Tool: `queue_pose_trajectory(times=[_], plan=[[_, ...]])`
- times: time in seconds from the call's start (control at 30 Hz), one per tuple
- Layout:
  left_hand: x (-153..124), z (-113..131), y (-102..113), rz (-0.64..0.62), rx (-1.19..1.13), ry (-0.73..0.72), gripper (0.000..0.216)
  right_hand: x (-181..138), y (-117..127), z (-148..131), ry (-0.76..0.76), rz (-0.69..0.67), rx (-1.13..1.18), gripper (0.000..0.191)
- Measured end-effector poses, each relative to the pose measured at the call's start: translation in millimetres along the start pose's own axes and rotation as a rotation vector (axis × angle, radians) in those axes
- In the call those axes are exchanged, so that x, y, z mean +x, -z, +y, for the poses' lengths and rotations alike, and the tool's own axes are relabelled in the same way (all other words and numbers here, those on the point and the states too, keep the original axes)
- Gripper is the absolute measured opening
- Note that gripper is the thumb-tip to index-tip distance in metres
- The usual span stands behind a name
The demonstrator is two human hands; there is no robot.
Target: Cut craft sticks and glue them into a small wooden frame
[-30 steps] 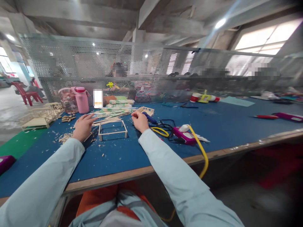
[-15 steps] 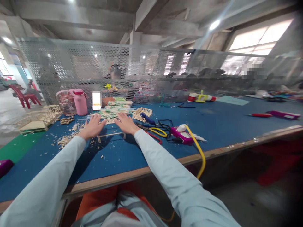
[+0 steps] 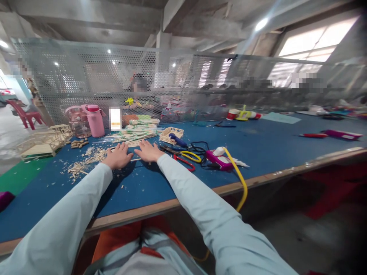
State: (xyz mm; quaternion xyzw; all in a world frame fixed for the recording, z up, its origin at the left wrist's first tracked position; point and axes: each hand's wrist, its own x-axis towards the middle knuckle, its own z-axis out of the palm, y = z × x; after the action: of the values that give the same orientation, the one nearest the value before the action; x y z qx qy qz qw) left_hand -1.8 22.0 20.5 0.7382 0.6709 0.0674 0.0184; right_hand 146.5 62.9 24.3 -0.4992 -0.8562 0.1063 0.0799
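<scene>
My left hand lies low over the blue table with its fingers stretched forward and its thumb pointing right. Beside it, my right hand is also spread, palm down. Between the two thumbs shows a thin wooden stick, part of a small stick piece mostly hidden under the hands. I cannot tell how firmly either hand presses on it. Just beyond the fingertips lies a pile of wooden sticks, some in green-and-white wrapping. Right of my right hand are a small stick-built tray and a blue-handled tool.
Yellow-handled pliers, a red-handled tool and a purple power strip with a yellow cable lie right. Wood scraps, peanuts, a pink bottle and a stick-built model are left. A perforated metal screen stands behind.
My hands have come closer together, the left shifting right and down. The stick piece's legs, visible between them before, are now mostly covered. The view has shifted slightly.
</scene>
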Motion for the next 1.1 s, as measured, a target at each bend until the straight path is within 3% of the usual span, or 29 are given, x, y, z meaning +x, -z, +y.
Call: queue_pose_trajectory(times=[0.07,0.13,0.23,0.27,0.3,0.37,0.43,0.5,0.6,0.67,0.77,0.93,1.1], plan=[[0.8,-1.2,0.4,0.002,-0.07,0.007,0.059,1.7,-1.2,1.7,0.004,0.029,0.056,0.067],[1.7,-5.3,3.7,0.048,-0.227,0.016,0.06,1.7,2.9,8.3,0.025,0.139,0.145,0.065],[1.7,-19.0,13.6,0.311,-0.538,0.018,0.058,-5.3,20.4,28.2,0.03,0.358,0.239,0.053],[1.0,-25.5,16.9,0.444,-0.619,0.042,0.056,-9.5,27.3,36.2,-0.001,0.34,0.248,0.05],[-0.1,-32.8,19.4,0.57,-0.679,0.099,0.054,-14.1,33.4,44.0,-0.037,0.227,0.251,0.048],[-3.6,-47.6,21.0,0.686,-0.718,0.276,0.046,-23.3,40.3,56.5,-0.047,0.065,0.26,0.039],[-8.2,-60.1,18.4,0.537,-0.728,0.294,0.036,-29.5,38.4,62.3,-0.021,-0.09,0.271,0.033],[-13.5,-67.0,14.0,0.308,-0.777,0.149,0.035,-30.7,30.2,61.4,0.039,-0.199,0.304,0.036],[-21.4,-65.6,9.8,0.019,-0.923,-0.065,0.056,-25.5,16.6,55.9,0.11,-0.245,0.418,0.033],[-25.6,-59.1,9.3,-0.093,-0.96,-0.144,0.065,-21.2,11.4,54.2,0.102,-0.232,0.472,0.025],[-28.4,-48.4,7.3,-0.135,-0.869,-0.217,0.066,-17.6,9.5,55.6,0.065,-0.169,0.48,0.015],[-23.9,-40.4,-3.5,-0.014,-0.667,-0.219,0.053,-17.4,9.6,57.0,0.019,-0.133,0.476,0.011],[-20.5,-48.8,-3.2,0.0,-0.639,-0.231,0.067,-18.0,13.1,63.3,-0.022,-0.207,0.54,0.025]])
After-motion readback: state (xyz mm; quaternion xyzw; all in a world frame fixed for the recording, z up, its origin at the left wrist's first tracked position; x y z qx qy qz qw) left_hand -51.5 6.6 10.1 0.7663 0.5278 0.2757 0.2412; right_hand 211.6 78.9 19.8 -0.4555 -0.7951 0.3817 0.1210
